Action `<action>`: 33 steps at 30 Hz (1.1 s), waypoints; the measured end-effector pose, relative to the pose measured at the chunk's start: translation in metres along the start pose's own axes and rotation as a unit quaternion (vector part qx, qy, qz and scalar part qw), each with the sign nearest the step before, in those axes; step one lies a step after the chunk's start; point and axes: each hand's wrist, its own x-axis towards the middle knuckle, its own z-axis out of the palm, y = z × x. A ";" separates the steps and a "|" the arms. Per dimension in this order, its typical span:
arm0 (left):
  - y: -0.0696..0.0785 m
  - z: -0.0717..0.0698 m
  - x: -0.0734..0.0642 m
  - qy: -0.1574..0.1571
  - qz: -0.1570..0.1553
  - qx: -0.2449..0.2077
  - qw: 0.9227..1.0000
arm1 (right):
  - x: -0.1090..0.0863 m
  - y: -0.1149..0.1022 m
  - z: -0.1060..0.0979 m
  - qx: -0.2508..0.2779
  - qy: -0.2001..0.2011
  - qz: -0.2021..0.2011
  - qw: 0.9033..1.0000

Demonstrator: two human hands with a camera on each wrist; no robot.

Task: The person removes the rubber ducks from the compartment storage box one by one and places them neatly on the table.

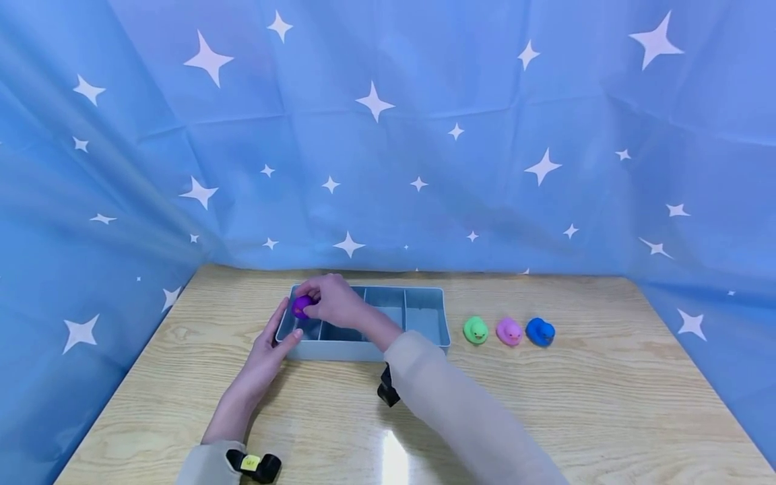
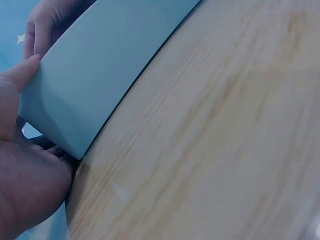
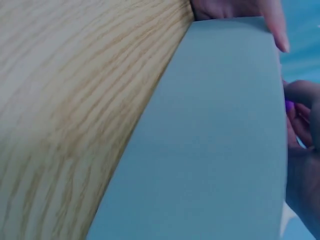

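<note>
A purple rubber duck (image 1: 301, 307) is pinched between the thumb and fingers of my right hand (image 1: 335, 301), over the leftmost compartment of a grey-blue divided box (image 1: 347, 350). My left hand (image 1: 265, 356) holds the box at its left front corner, thumb on the front rim and fingers along the left end. In the right wrist view, a bit of purple shows among the right fingers, and the front wall of the box (image 3: 215, 130) fills the middle. The left wrist view has the left thumb (image 2: 24, 72) against the box corner.
Right of the box, a green duck (image 1: 475, 330), a pink duck (image 1: 509, 331) and a blue duck (image 1: 540, 332) sit in a row on the wooden table (image 1: 576, 404). A blue curtain with white stars (image 1: 424, 148) hangs behind the table and along its sides.
</note>
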 end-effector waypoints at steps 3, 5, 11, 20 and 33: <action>0.001 0.001 0.000 0.002 -0.005 0.006 1.000 | -0.007 0.000 -0.007 0.028 0.014 -0.004 1.000; 0.002 0.001 0.000 0.001 -0.007 0.008 1.000 | -0.012 0.000 -0.013 0.039 0.019 -0.010 0.999; 0.000 0.000 -0.001 0.002 -0.008 0.012 1.000 | -0.028 0.002 -0.029 0.067 0.036 -0.015 0.997; 0.000 0.001 -0.001 0.000 -0.001 0.012 1.000 | -0.050 0.013 -0.056 0.101 0.059 0.013 0.993; -0.002 0.001 -0.001 -0.005 -0.007 0.029 1.000 | -0.098 0.048 -0.097 0.113 0.096 0.012 0.989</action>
